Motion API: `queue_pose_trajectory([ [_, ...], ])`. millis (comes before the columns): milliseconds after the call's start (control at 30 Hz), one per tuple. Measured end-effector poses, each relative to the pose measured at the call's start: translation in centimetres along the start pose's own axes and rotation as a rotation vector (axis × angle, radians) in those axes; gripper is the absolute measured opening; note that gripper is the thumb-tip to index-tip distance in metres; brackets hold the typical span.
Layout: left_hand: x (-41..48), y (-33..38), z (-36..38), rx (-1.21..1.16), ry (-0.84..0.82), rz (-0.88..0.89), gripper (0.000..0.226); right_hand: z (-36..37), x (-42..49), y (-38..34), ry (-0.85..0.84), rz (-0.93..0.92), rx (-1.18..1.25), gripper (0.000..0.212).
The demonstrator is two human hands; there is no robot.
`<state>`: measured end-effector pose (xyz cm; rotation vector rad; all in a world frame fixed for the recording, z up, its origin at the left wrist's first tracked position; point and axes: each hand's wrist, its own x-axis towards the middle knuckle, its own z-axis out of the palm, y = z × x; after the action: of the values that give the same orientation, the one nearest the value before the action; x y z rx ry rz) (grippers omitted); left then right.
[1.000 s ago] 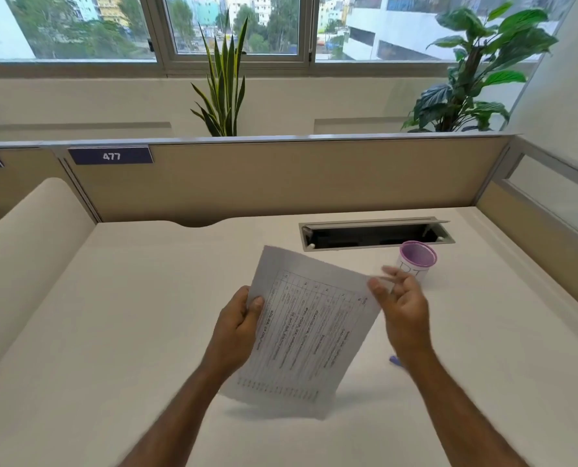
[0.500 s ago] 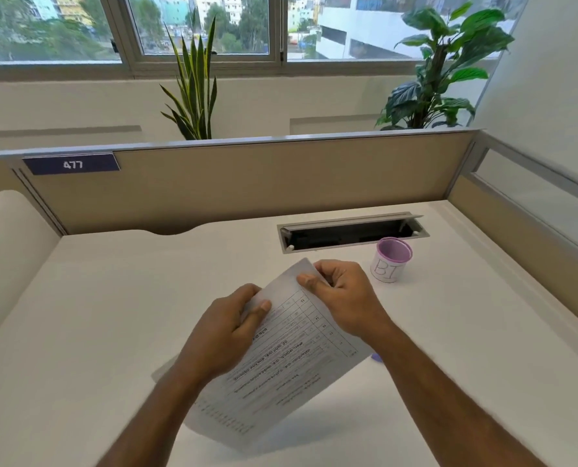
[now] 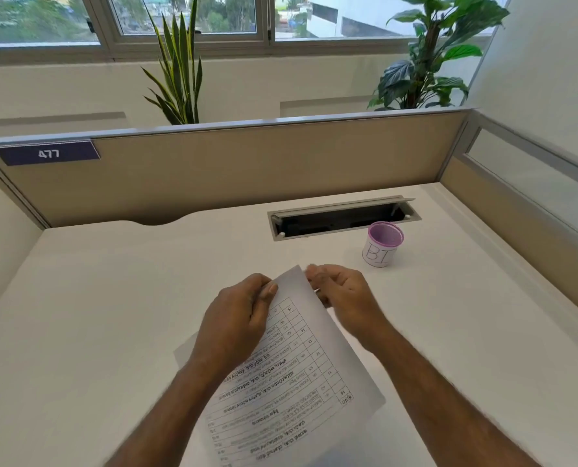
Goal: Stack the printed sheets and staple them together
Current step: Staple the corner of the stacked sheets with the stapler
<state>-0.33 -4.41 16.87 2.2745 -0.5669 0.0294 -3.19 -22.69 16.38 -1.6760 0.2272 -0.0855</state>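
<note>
The printed sheets [image 3: 294, 372] are held up over the worktop [image 3: 95, 315], tilted, top corner pinched by the left hand [image 3: 237, 318]. The right hand [image 3: 341, 294] is curled at the same corner's far edge; whether it grips is unclear from blur. Judging by this, squaring the stack is underway and stapling remains; no stapler shows. A purple cup [image 3: 382, 244] stands beyond, contents hidden.

two bare forearms, left hand [image 3: 237, 318] and right hand [image 3: 345, 294] ungloved, no sleeves visible.
</note>
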Motion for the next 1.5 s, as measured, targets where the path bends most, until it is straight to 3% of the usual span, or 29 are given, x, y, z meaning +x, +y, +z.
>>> queue_pose_trajectory([
  [133,0.0,-0.6,-0.3,-0.016,-0.016,-0.015,0.027,-4.7,0.5,4.0,0.222,0.021,-0.074,0.015],
  [233,0.1,-1.1,-0.5,-0.013,-0.02,-0.023,0.025,-8.9,0.4,9.5,0.321,0.165,-0.424,0.013],
  [300,0.2,-1.4,-0.6,-0.02,-0.025,-0.031,0.025,-11.1,0.1,13.0,0.305,0.278,-0.644,0.029],
  [400,0.3,-1.5,-0.7,-0.03,-0.033,-0.044,0.025,-12.1,-0.6,16.6,0.154,0.383,-0.925,0.068],
  [500,0.4,-1.6,-0.5,-0.032,-0.053,-0.05,0.024,-11.3,-0.9,18.4,0.054,0.379,-1.113,0.066],
  [733,0.0,-1.7,-0.7,-0.023,-0.046,-0.039,0.023,-10.2,-0.1,19.5,0.107,0.261,-0.951,0.025],
  [800,-0.1,-1.9,-0.9,-0.024,-0.05,-0.044,0.024,-10.4,0.0,18.9,0.071,0.249,-0.882,0.025],
  [933,-0.3,-2.1,-0.9,-0.03,-0.049,-0.044,0.023,-10.1,-0.1,17.1,0.046,0.259,-0.385,0.005],
  [1033,-0.4,-2.2,-1.0,-0.025,-0.05,-0.049,0.023,-9.0,-0.3,13.7,0.013,0.213,-0.058,0.017],
  [1100,-0.4,-2.2,-0.9,-0.025,-0.059,-0.052,0.024,-8.3,-0.6,11.0,-0.078,0.147,0.031,0.039],
  [1200,-0.4,-2.1,-1.0,-0.017,-0.073,-0.051,0.025,-7.3,-0.9,7.6,-0.2,0.078,0.066,0.061],
  [1333,-0.5,-1.8,-1.2,-0.004,-0.081,-0.044,0.025,-6.2,-0.4,4.2,-0.302,0.007,-0.032,0.032],
  [1500,-0.8,-1.5,-1.1,0.009,-0.09,-0.034,0.026,-4.5,0.4,1.8,-0.404,-0.066,-0.158,0.024],
])
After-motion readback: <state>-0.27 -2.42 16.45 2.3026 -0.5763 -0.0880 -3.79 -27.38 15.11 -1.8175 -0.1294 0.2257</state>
